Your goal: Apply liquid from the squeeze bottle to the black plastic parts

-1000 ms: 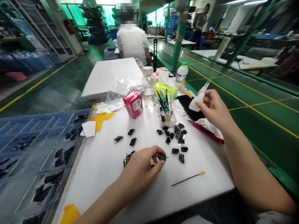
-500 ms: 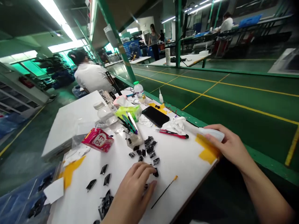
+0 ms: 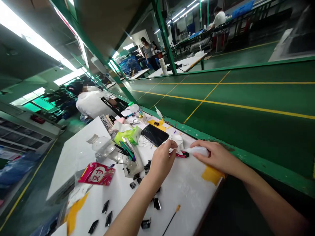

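In my right hand [image 3: 210,154] is a small white squeeze bottle [image 3: 200,151], lying on its side with its narrow end pointing left. My left hand [image 3: 163,157] is beside the crumpled white tissue [image 3: 179,141], thumb and fingertips pressed together. What they pinch, if anything, is too small to make out. A red and black utility knife [image 3: 183,154] lies just below the tissue, partly covered by my left hand. Behind that hand lies a black phone [image 3: 155,135]. Small black plastic parts [image 3: 157,204] are scattered around my left forearm, which hides some of them.
A pen holder [image 3: 133,165], a red packet [image 3: 97,174], a green tissue pack [image 3: 128,135] and clear bottles [image 3: 103,146] crowd the table's left side. A thin black stick with an orange tip [image 3: 177,208] lies near the front edge. A person in white [image 3: 92,103] sits beyond.
My left hand has left the black parts and moved up to the tissue, its fingers closing. The squeeze bottle has come left in my right hand. The camera view has tilted.
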The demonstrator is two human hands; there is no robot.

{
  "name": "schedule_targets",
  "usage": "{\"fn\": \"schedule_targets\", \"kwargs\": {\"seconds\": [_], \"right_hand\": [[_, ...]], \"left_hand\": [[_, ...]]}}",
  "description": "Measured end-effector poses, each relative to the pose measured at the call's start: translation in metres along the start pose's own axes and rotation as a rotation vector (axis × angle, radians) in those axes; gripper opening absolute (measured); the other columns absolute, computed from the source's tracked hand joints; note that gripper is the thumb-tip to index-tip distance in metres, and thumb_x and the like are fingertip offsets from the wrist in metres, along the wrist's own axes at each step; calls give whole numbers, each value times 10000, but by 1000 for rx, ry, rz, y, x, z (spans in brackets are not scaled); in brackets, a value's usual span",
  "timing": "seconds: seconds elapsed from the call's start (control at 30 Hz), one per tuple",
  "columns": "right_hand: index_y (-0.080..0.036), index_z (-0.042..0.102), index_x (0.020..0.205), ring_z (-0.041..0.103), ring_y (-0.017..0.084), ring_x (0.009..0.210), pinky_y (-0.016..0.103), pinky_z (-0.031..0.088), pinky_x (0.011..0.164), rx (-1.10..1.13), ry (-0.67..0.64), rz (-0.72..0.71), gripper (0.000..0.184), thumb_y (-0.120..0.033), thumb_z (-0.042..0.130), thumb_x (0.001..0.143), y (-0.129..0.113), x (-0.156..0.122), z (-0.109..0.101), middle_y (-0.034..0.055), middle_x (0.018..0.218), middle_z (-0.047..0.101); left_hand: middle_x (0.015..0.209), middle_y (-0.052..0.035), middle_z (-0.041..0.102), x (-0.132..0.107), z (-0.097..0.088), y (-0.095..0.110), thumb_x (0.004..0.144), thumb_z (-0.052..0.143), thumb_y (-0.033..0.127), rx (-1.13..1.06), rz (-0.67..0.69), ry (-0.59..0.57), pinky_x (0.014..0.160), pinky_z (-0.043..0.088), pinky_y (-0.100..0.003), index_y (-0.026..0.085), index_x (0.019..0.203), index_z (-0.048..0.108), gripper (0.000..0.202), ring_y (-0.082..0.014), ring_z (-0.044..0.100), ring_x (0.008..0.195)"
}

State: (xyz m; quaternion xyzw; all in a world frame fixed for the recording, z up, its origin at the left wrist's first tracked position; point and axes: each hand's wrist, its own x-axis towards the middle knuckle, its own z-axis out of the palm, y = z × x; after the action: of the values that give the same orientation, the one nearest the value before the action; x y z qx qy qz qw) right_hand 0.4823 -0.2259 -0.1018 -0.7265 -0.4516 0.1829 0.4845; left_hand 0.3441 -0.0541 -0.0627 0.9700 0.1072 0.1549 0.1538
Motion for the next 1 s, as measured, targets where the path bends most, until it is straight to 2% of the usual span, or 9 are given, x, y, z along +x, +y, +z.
{"fn": "schedule_targets", "kwargs": {"seconds": [0.17, 0.3, 0.4, 0.5, 0.63, 0.77, 0.83, 0.9, 1.0], "right_hand": [[-244, 663, 1035, 565, 139, 627, 244, 417, 538, 103, -38, 16, 272, -427, 541, 874, 3, 0, -1, 14, 937, 696], [-230, 649, 1050, 610, 166, 708, 252, 452, 564, 191, -27, 42, 312, -466, 532, 881, 8, 0, -2, 42, 1006, 689], [-230, 645, 1069, 578, 146, 657, 252, 441, 558, 226, -8, 50, 332, -480, 539, 878, 9, 0, -2, 43, 1006, 679], [-237, 645, 1064, 517, 125, 601, 238, 394, 521, 239, 18, 68, 324, -479, 569, 862, 7, -2, -4, 23, 923, 669], [-249, 645, 1040, 490, 120, 587, 232, 378, 517, 280, 56, 92, 295, -476, 596, 858, 6, -9, -16, -5, 791, 616], [-232, 604, 1060, 427, 88, 500, 229, 356, 470, 356, 177, 143, 321, -495, 581, 877, 12, -25, -36, -27, 719, 547], [-224, 585, 1071, 429, 82, 488, 231, 367, 463, 395, 238, 168, 336, -499, 579, 878, 14, -33, -42, -30, 720, 540], [-222, 584, 1069, 434, 81, 490, 231, 373, 459, 423, 275, 184, 342, -502, 584, 874, 14, -37, -44, -28, 727, 547], [-216, 604, 1057, 441, 87, 497, 232, 379, 450, 441, 297, 203, 352, -505, 605, 856, 11, -40, -41, -20, 716, 563]], "left_hand": [[953, -11, 733, 0, 3, -1, 906, 543, 108, 3, 98, 16, 792, 529, -311, 235, 973, 543, 144, -193, 679, 896], [834, -21, 700, 7, 2, -2, 922, 501, 129, 28, 162, 21, 733, 513, -301, 222, 863, 520, 112, -192, 645, 802], [772, -28, 654, 14, 2, 0, 912, 472, 134, 42, 202, 27, 708, 494, -309, 226, 793, 471, 150, -200, 606, 761], [748, -20, 625, 20, 2, 5, 869, 472, 116, 40, 214, 35, 709, 477, -310, 233, 759, 434, 165, -200, 574, 747], [729, -7, 600, 26, -4, 4, 817, 498, 125, 38, 158, 51, 729, 464, -316, 238, 732, 429, 157, -200, 557, 755], [750, -6, 597, 32, -18, -13, 793, 509, 132, 44, -22, 163, 712, 465, -321, 234, 748, 441, 131, -199, 574, 749], [780, -12, 629, 32, -22, -17, 817, 519, 152, 24, -80, 183, 712, 482, -320, 223, 788, 475, 88, -200, 616, 761], [853, -23, 679, 28, -23, -13, 849, 528, 173, -21, -88, 153, 733, 509, -315, 210, 852, 517, 39, -195, 664, 797], [1112, -69, 698, 12, -24, 1, 911, 501, 196, -108, -66, 88, 808, 549, -303, 200, 1012, 540, 108, -179, 702, 919]]}}
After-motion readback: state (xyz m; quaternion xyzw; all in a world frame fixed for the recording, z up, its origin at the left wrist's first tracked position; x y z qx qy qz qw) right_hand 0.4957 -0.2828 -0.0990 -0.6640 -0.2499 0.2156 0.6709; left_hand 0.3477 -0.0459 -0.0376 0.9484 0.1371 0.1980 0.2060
